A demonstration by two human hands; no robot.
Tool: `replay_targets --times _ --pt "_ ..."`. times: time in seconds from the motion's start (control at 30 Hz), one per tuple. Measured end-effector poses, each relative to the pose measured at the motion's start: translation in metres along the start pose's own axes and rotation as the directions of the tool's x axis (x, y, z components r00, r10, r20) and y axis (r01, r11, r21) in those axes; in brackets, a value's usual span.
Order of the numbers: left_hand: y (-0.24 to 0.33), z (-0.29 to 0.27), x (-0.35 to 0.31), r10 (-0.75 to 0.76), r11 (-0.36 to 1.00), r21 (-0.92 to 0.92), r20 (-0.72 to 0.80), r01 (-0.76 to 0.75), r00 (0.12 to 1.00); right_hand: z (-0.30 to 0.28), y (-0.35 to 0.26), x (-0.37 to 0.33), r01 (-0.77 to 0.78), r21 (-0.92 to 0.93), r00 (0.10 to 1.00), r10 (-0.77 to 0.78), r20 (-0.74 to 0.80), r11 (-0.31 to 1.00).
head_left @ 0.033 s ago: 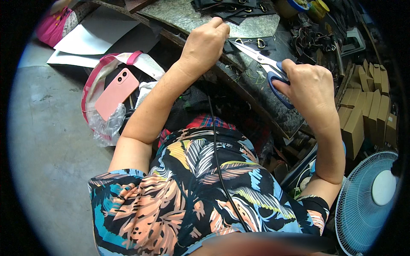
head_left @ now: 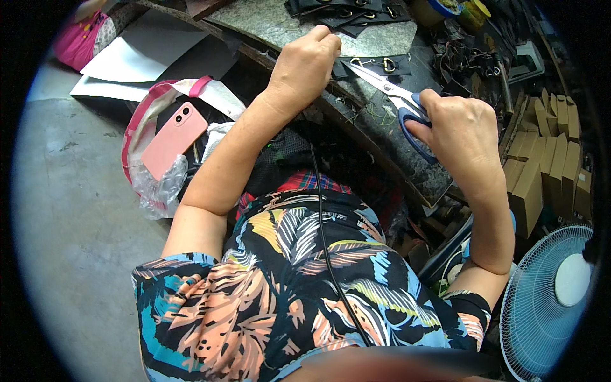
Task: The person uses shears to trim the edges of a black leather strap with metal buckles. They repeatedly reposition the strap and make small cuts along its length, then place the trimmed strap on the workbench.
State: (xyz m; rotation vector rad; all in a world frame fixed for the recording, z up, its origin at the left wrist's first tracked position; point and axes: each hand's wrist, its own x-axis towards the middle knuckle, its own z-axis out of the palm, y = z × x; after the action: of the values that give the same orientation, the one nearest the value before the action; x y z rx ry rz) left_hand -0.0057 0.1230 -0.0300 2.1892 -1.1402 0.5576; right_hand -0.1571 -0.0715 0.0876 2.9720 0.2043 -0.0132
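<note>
My right hand (head_left: 468,130) is closed around the dark blue handles of a pair of scissors (head_left: 398,95). Their silver blades point to the far left, with the tips close to a black strip (head_left: 394,65) that carries gold-coloured metal rings. Beside the strip's left end, my left hand (head_left: 305,67) is closed with its fingers bent in. What it pinches, if anything, is hidden behind the hand. Several more black pieces with similar rings (head_left: 356,14) lie piled on a pale slab (head_left: 267,28) beyond my left hand.
Bits of thread lie on the dark bench (head_left: 366,121). To the right are brown cardboard boxes (head_left: 528,184) and a blue fan (head_left: 541,305). A pink phone (head_left: 175,141) rests on a pink-and-white bag (head_left: 135,137) at left, near white sheets (head_left: 146,54). A black cable (head_left: 321,223) runs down my front.
</note>
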Motion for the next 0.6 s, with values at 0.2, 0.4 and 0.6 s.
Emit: replay_targets --times 0.2,0.4,0.6 --pt "0.008 -0.005 -0.004 0.029 0.999 0.032 -0.065 -0.027 0.997 -0.003 0.025 -0.016 -0.164 0.040 0.984 0.166 -0.059 0.986" --pt "0.020 -0.011 0.005 -0.040 0.997 -0.066 0.082 0.045 0.996 0.016 0.039 -0.038 -0.289 0.175 0.931 0.319 -0.179 0.941" --pt "0.016 -0.010 0.015 0.302 0.953 0.063 -0.134 -0.296 0.944 0.026 0.036 -0.055 -0.242 0.342 0.892 0.347 -0.291 0.908"
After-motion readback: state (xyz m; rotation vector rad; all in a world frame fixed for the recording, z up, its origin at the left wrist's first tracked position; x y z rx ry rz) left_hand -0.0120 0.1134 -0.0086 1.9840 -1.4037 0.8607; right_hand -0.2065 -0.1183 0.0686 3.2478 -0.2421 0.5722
